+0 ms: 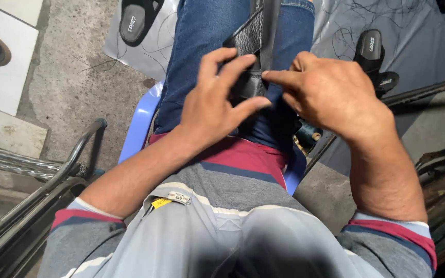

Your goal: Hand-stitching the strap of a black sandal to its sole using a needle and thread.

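Two hands meet over a piece of black leather (248, 38) that lies on the person's blue-jeaned thigh (207, 31), a little above the middle of the view. From the left, a metal frame (52, 180) runs along the concrete floor (73, 87), and a black sandal (136, 20) sits on a grey sheet near the top. The left hand (215, 103) is spread wide, fingers apart, its fingertips pressing the leather down rather than gripping it. The right hand (330, 92) has its index finger and thumb brought together at the leather's lower edge, seemingly pinching it or something very thin; whether a needle or thread sits there cannot be told.

With only fingertips holding it on a rounded thigh, the leather could slide off toward the floor if the pressing hand lifts. A dark spool of thread (309, 135) rests at the rim of the blue plastic stool (140, 123), and it looks liable to roll off if the leg shifts.

Most of the leather is covered by the hands, and its upper part is cut off by the frame edge. Farther right, another black sandal (371, 49) lies among loose threads on the sheet.
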